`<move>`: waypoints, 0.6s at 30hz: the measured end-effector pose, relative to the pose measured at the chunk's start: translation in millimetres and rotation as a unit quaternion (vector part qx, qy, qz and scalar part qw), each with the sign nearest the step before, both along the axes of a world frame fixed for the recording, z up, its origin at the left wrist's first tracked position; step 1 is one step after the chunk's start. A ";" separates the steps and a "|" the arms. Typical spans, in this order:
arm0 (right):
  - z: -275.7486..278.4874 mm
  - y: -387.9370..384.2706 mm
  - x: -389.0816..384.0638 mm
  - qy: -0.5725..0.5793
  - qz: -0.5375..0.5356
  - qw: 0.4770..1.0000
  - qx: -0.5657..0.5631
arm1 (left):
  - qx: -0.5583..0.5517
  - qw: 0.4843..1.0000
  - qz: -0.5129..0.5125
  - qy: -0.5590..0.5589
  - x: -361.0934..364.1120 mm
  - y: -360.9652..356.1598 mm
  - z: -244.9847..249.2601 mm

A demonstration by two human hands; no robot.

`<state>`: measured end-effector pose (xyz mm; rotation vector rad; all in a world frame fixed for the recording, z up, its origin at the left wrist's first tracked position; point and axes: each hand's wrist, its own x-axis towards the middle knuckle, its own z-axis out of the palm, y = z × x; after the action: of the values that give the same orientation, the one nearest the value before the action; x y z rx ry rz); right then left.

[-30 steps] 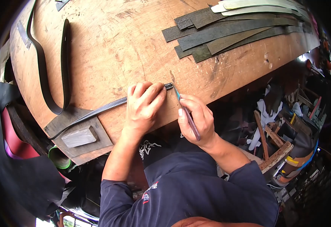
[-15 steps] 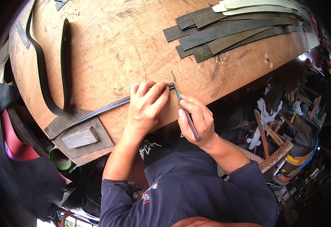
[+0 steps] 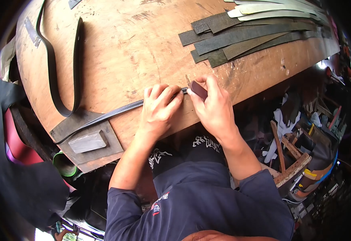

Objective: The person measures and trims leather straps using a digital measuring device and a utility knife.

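A narrow black leather strap (image 3: 123, 108) with pale stitching runs along the table's near edge. My left hand (image 3: 159, 106) presses it down close to its right end, fingers curled over it. Right beside those fingertips, my right hand (image 3: 217, 104) is closed round a slim hand tool with a dark brown handle (image 3: 198, 90). The handle tilts up toward the camera, and the tool's working end is hidden behind my fingers at the strap's end.
A grey block (image 3: 88, 141) rests on a dark mat (image 3: 115, 138) at the table's left corner. A looped black belt (image 3: 51, 76) stands on edge at upper left. Dark leather strips (image 3: 239, 40) and pale strips (image 3: 271, 10) lie at upper right. Wood scraps (image 3: 291, 170) are heaped beyond the table, right.
My right hand has moved up and turned over, swinging the handle from pointing down toward me to tilting up. My left hand stays on the strap. The view has shifted slightly.
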<state>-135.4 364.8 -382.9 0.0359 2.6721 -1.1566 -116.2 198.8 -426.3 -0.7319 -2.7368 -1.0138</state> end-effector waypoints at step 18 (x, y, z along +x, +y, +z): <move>-4.0 -10.7 -4.3 0.005 0.000 0.999 0.033 | -0.051 0.966 -0.158 -0.198 -38.9 -62.0 40.1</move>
<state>-139.8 354.1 -387.0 0.0416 2.7184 -1.0724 -155.2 136.7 -386.2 -1.1218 -3.0960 -1.2009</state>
